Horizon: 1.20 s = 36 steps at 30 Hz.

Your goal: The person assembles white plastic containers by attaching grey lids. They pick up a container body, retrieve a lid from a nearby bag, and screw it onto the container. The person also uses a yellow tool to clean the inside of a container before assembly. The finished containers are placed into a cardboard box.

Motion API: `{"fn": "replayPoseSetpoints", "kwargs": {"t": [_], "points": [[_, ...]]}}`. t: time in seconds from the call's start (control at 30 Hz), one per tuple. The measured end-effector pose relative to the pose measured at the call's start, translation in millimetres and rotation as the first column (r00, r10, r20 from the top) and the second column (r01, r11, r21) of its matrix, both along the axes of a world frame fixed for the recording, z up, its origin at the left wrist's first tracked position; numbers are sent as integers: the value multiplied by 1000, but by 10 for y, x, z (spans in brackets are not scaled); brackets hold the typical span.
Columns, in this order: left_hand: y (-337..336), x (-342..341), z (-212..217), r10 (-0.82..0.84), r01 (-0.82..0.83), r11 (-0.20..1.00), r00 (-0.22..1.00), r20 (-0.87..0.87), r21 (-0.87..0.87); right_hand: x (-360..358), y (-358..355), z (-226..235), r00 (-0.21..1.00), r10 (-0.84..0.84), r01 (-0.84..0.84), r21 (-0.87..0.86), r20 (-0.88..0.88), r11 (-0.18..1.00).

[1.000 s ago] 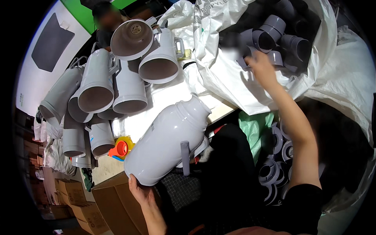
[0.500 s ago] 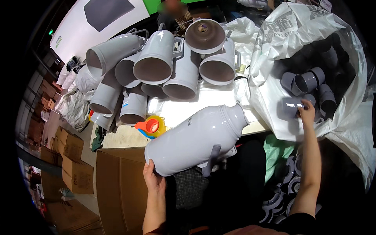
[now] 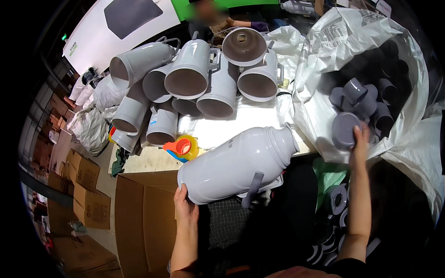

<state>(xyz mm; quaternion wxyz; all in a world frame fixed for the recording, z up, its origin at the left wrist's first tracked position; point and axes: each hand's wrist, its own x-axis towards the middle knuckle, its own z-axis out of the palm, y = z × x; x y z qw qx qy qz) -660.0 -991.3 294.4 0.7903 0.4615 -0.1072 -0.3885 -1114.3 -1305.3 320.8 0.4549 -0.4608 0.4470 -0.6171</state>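
Observation:
A pale grey vacuum flask shell (image 3: 236,162) lies slantwise across my lap, its narrow neck up to the right and a darker grey handle (image 3: 253,189) on its lower side. My left hand (image 3: 187,206) is closed on the edge of its wide base. Over at the right, my right hand (image 3: 360,143) grips a dark grey plastic cup lid (image 3: 345,129) at the near edge of a big white woven sack (image 3: 309,111). The lid's round face shows. Several similar grey cup lids (image 3: 356,90) lie loose inside the sack.
Several grey flask shells (image 3: 187,65) are stacked on the white table (image 3: 252,116), mouths facing me. Coloured plastic pieces (image 3: 185,147) sit at its front edge. A cardboard box (image 3: 132,222) stands left of my lap, grey rings (image 3: 338,199) low right. Another person (image 3: 218,28) is beyond the table.
My right hand has turned the cup lid so its round face shows, and has moved slightly down. The flask shell appears a little further right, with my left hand still on its base.

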Motion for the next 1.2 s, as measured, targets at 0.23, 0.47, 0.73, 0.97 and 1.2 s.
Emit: {"fn": "replayPoseSetpoints", "kwargs": {"t": [0.23, 0.47, 0.73, 0.97, 1.2], "points": [[123, 135, 39, -159, 158, 980, 987, 3, 122, 1140, 1094, 1, 841, 541, -533, -151, 11, 832], [21, 158, 184, 95, -142, 972, 966, 242, 187, 967, 1785, -58, 939, 133, -265, -421, -316, 868], [-288, 319, 889, 21, 210, 892, 865, 501, -400, 538, 2599, -362, 757, 271, -121, 280, -595, 952], [-1546, -12, 822, -365, 726, 517, 666, 650, -453, -747, 2019, -2228, 151, 17, 333, 67, -988, 940], [-1642, -558, 782, -579, 689, 724, 618, 531, -12, 392, 1572, -560, 817, -569, 530, -266, -96, 805]]}}
